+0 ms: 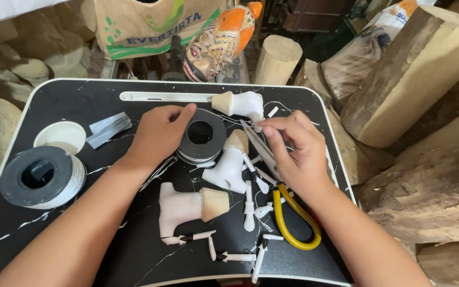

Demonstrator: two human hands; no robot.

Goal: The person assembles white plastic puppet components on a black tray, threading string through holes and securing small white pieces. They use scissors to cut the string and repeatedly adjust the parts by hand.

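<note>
nearest the camera, small white jointed arm pieces point(224, 256) are scattered on the black tabletop point(70, 101), just beside the yellow loop handle of a pair of snips point(293, 223). the snips are gripped in the right hand point(296, 154), whose fingers are curled shut about the blades' upper part, tips pointing up and away toward a pale puppet body point(243, 103) with a bare wooden end. whether a thread is pinched at the fingertips cannot be told. the left hand point(158, 133) is laid, loosely curled, against a dark roll of tape point(202, 137); nothing is seen to be clasped in it, though its fingertips are hidden.

between the hands a second puppet body point(229, 167) is lying, and a third, larger one point(187, 207) lies closer in. these carved pieces would be judged light and stiff, their thin limbs easily snapped, so the thick torso is the better place to be held. the snips are judged springy and sharp, best taken by the yellow loop. at the left edge a bigger grey roll point(41, 177) and a white lid point(60, 135) are seen, with grey strips point(110, 127) nearby. a painted mask point(216, 40) stands beyond the tabletop.
</note>
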